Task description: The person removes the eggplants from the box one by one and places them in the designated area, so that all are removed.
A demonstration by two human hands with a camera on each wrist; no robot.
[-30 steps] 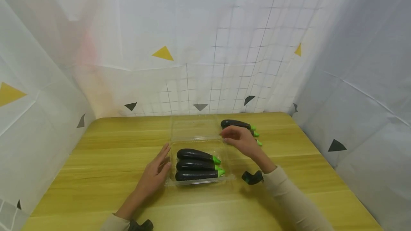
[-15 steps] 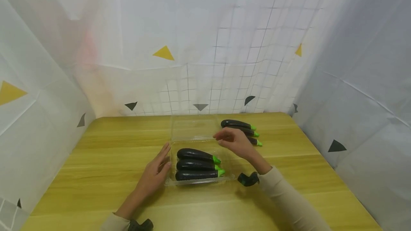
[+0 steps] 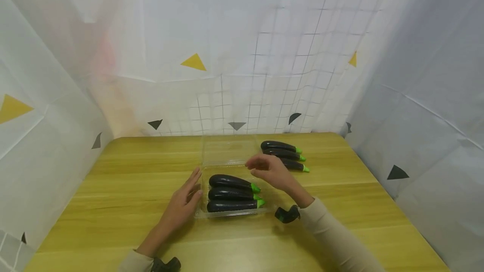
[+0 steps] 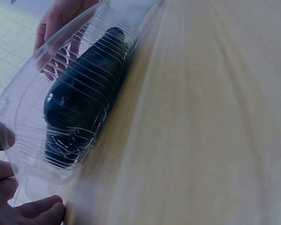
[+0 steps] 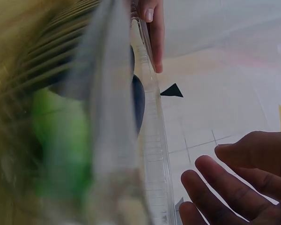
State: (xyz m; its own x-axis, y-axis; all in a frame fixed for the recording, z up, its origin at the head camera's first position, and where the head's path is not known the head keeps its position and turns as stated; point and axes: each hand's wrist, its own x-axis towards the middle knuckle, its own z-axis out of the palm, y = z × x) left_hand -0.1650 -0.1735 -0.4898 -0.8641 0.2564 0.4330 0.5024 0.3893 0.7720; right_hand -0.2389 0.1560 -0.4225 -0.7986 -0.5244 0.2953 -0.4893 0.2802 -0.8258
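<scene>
The right hand (image 3: 271, 173) has its fingers (image 5: 229, 185) spread and gently bent, thumb apart, nothing between them; it hangs near the far rim of the clear plastic box (image 3: 236, 214), at about two o'clock from its middle, with no contact seen. The left hand (image 3: 181, 204), at nine o'clock, has fairly straight fingers that appear to rest against the side wall; no grip is evident. Inside the box, three eggplants (image 3: 231, 194) lie side by side, green ends toward three o'clock. The step in hand is judged to be steadying the box, the right hand poised unloaded; any next move would call for the right fingers to clear the rim and the left to check sliding. Outward, the lid (image 3: 228, 149) lies laid back at twelve o'clock; three more eggplants (image 3: 281, 153) rest on the table (image 3: 132, 179) between one and two o'clock, the nearest partly hidden.
</scene>
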